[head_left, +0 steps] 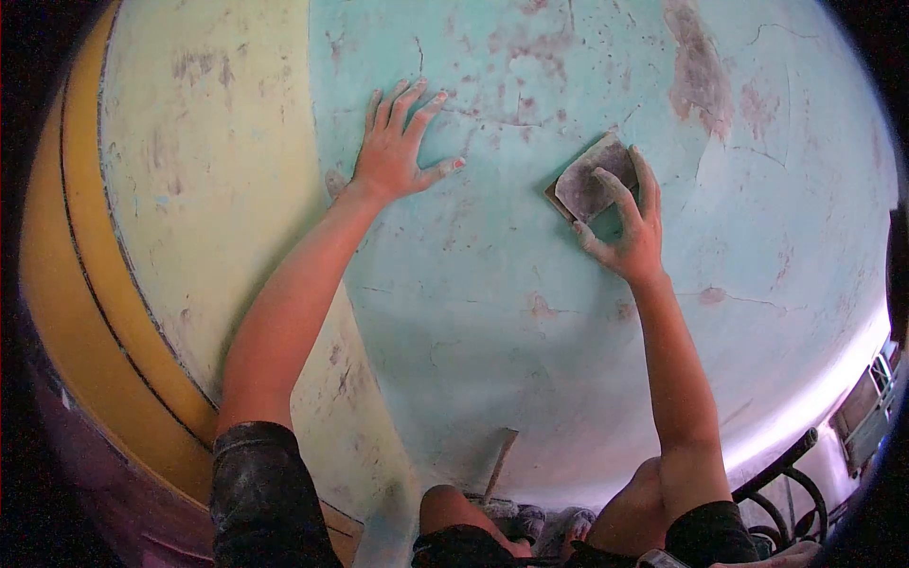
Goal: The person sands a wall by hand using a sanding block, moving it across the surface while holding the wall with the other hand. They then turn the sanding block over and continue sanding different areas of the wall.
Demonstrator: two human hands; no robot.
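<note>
Flat against the turquoise wall (473, 256) rests my left hand (390, 159), its fingers spread and its fingertips whitened with dust. To its right, my right hand (632, 232) presses a folded piece of sandpaper (579, 189) to the same wall. The sandpaper is greyish and roughly square, with a brown edge showing at its lower left. My right thumb and fingers are at its lower and right edges, and they are dusty too. Around both hands the wall has hairline cracks, dark scuffs and a large peeled patch (699, 76) at upper right.
A pale yellow wall section (227, 161) adjoins on the left, beside an ochre frame (71, 256). At lower right stands a black metal frame with curved bars (800, 473). A thin stick (500, 464) leans near the wall's foot, by my knees.
</note>
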